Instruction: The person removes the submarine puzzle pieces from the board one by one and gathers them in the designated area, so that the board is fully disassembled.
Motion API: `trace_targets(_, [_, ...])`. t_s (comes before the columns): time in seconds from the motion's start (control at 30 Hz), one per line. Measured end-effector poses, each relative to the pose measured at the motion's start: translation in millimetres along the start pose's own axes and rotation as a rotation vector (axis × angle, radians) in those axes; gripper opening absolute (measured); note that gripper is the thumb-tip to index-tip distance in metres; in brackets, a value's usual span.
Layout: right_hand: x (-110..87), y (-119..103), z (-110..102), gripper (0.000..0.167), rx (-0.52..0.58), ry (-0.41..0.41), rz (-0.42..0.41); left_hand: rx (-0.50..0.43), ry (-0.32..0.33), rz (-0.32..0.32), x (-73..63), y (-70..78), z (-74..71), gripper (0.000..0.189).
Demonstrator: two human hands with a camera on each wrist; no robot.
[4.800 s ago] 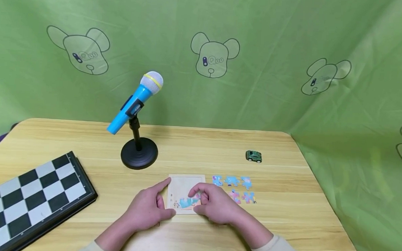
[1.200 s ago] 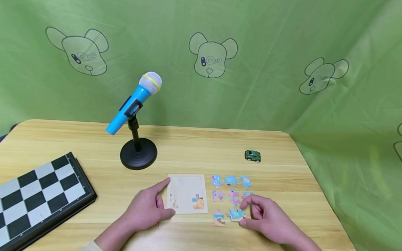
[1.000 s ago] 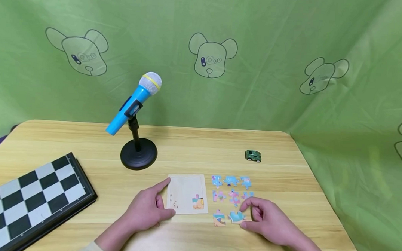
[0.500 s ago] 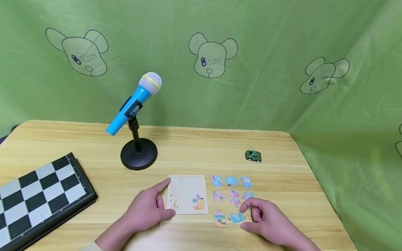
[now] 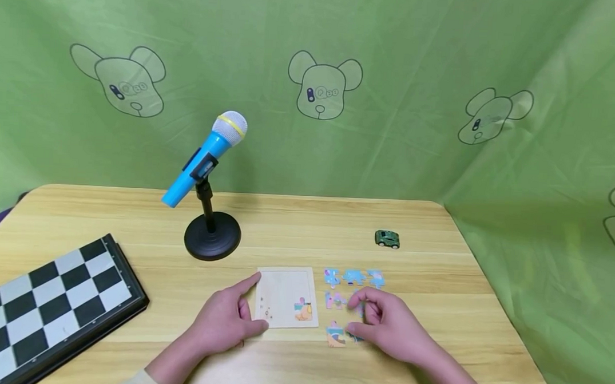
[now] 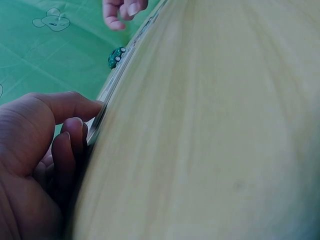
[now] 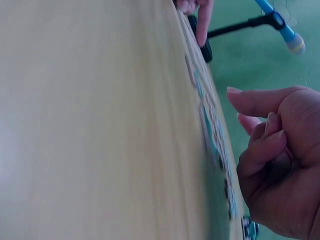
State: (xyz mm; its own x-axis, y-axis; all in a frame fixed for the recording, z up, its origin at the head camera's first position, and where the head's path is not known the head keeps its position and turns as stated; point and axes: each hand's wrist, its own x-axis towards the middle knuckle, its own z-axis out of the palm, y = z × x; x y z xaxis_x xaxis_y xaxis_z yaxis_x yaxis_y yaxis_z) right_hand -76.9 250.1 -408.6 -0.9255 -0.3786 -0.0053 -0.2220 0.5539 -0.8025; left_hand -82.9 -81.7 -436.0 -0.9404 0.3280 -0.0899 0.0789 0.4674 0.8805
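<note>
In the head view my left hand (image 5: pixel 228 320) rests at the left side of a pale puzzle tray (image 5: pixel 283 282), index finger and thumb touching its edge near two corners. An orange-and-teal puzzle piece (image 5: pixel 303 310) sits in the tray's lower right. My right hand (image 5: pixel 391 324) hovers over loose pieces right of the tray, thumb and index finger apart. Nothing shows between them in the right wrist view. Beneath it, a blue piece (image 5: pixel 355 335) is mostly covered. Beside it lie a sand-coloured piece (image 5: pixel 335 335) and a pink piece (image 5: pixel 335 300).
Blue pieces (image 5: pixel 354 276) form a row behind. A green toy car (image 5: pixel 387 239) stands farther back. A blue microphone (image 5: pixel 200 158) on a black stand (image 5: pixel 212 236) rises behind the tray. A checkered board (image 5: pixel 55 301) lies at left. A green cloth (image 5: pixel 268 150) hangs behind the table.
Earlier my right hand was over the tray; then it set the blue piece on the table at right. It has now let go and shifted left over the pieces. My left hand stays put.
</note>
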Motion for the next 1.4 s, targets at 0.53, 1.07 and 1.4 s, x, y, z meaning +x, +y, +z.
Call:
trace_targets(0.53, [34.4, -30.3, 37.2, 0.026, -0.033, -0.069, 0.035, 0.004, 0.006, -0.001, 0.3, -0.4, 0.1, 0.091])
trace_targets(1.07, [51.6, -37.6, 46.6, 0.022, -0.106, -0.091, 0.109, -0.002, -0.001, 0.002, 1.1, -0.8, 0.1, 0.09])
trace_targets(1.4, [54.9, -38.2, 51.8, 0.026, -0.117, -0.085, 0.093, 0.009, 0.004, 0.006, 0.5, 0.2, -0.1, 0.089])
